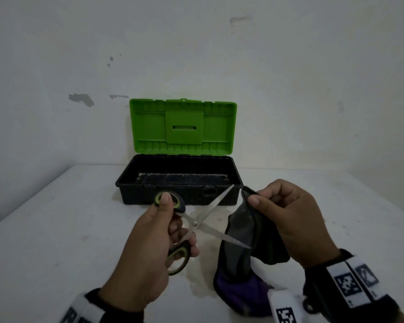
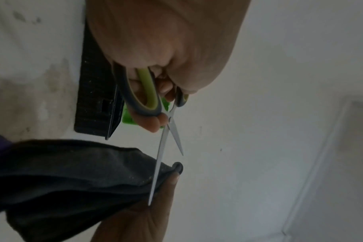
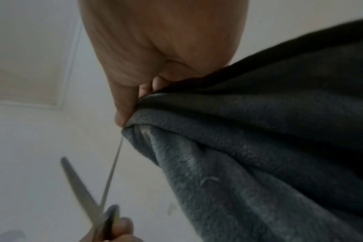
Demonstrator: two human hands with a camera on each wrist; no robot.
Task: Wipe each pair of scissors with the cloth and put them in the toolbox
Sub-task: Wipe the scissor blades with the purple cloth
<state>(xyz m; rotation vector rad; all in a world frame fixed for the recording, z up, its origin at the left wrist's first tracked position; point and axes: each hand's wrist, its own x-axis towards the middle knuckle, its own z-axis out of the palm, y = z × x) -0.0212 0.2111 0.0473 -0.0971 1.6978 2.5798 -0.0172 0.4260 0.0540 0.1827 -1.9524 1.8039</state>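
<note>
My left hand (image 1: pixel 170 226) grips the black-and-green handles of a pair of scissors (image 1: pixel 203 221), thumb through the upper ring. The steel blades are spread wide apart above the table; one points toward the toolbox, the other lies against the cloth. My right hand (image 1: pixel 266 199) pinches the top of a dark grey cloth (image 1: pixel 245 231), which hangs down to the table with a purple part at its foot. In the left wrist view the scissors (image 2: pixel 166 139) reach one blade across the cloth (image 2: pixel 77 173). The right wrist view shows the cloth (image 3: pixel 249 147) close beside the blades (image 3: pixel 112 173).
The toolbox (image 1: pixel 126 180), black with its green lid (image 1: pixel 149 127) standing upright against the wall, sits open at the back of the white table (image 1: pixel 56 229). Its inside looks dark and I see nothing in it. The wall rises right behind it.
</note>
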